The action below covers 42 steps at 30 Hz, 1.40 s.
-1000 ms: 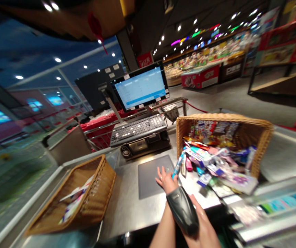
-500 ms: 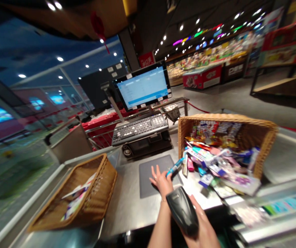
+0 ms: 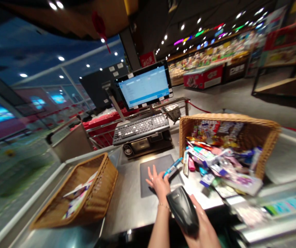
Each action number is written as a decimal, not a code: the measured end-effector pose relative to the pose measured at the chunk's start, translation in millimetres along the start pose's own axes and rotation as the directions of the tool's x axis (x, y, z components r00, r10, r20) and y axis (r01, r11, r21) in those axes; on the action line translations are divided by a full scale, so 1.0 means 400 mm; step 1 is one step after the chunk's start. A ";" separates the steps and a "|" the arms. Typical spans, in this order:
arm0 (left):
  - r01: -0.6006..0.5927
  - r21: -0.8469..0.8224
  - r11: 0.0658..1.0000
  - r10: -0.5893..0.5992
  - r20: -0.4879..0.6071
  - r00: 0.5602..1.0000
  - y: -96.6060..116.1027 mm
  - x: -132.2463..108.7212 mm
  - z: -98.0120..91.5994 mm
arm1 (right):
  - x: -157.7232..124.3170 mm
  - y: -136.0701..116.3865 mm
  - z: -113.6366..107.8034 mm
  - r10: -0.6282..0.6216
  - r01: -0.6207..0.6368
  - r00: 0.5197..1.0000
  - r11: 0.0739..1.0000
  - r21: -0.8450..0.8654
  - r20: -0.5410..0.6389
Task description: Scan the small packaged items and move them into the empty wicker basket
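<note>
My left hand [image 3: 160,184] is over the grey mat, pinching a slim blue stick-shaped item [image 3: 173,167] with pale lettering between thumb and forefinger; the other fingers are spread. The far end of the blue item points towards the loaded basket. In my right hand [image 3: 203,225] is a black barcode scanner [image 3: 183,210], its head close to my left wrist. Under the left hand lies the grey mat [image 3: 146,174]. To the right, a wicker basket [image 3: 267,156] tipped on its side spills small packets and tubes [image 3: 223,162] onto the counter.
A second wicker basket [image 3: 109,179] on the left holds a few packages [image 3: 78,199]. Behind the mat stand a keyboard [image 3: 141,128] and a lit monitor [image 3: 145,86]. A metal cart [image 3: 101,137] with red contents is beyond the counter [image 3: 122,206].
My left hand has moved slightly left with the blue item, drawing it away from the loaded basket and over the mat. The scanner in my right hand has hardly moved.
</note>
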<state>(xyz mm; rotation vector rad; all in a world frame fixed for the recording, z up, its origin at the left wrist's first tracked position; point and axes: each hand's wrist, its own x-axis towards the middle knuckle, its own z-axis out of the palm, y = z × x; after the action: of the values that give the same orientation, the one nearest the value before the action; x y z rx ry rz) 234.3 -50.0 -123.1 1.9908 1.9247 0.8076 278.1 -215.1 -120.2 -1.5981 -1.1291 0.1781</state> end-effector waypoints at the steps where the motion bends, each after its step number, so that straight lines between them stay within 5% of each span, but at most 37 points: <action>1: -0.005 -0.001 1.000 0.005 -0.015 1.000 0.000 -0.002 -0.006 | 0.000 -0.001 0.000 0.005 -0.005 1.000 1.000 0.000 -0.001; 6: -0.034 0.001 0.999 0.034 -0.107 0.994 0.002 -0.016 -0.036 | 0.007 0.002 -0.018 0.008 -0.007 1.000 1.000 -0.011 0.026; 21: -0.009 -0.018 1.000 0.007 -0.127 0.992 -0.007 -0.021 -0.109 | 0.016 0.012 -0.031 -0.123 0.133 0.981 0.989 -0.058 0.151; 27: -0.030 -0.017 0.999 0.027 -0.138 0.990 -0.024 -0.024 -0.133 | -0.005 0.015 0.001 -0.130 0.131 0.991 0.991 -0.030 0.029; 31: -0.036 -0.029 0.999 0.031 -0.162 0.986 -0.039 -0.024 -0.143 | -0.009 0.014 0.017 -0.168 0.172 0.980 0.984 -0.035 0.109; 35: -0.036 -0.035 0.999 0.029 -0.179 0.983 -0.050 -0.024 -0.151 | -0.013 0.008 0.035 -0.100 0.101 0.994 0.994 -0.031 0.031; 42: -0.024 -0.045 0.999 0.015 -0.197 0.980 -0.067 -0.027 -0.167 | -0.005 0.014 0.026 -0.172 0.192 0.969 0.976 -0.100 0.178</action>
<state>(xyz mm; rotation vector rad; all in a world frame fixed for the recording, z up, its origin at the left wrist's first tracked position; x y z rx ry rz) 175.5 -70.9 -85.4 1.9700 1.9717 1.0818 273.7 -209.1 -129.4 -1.5934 -1.4340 0.1297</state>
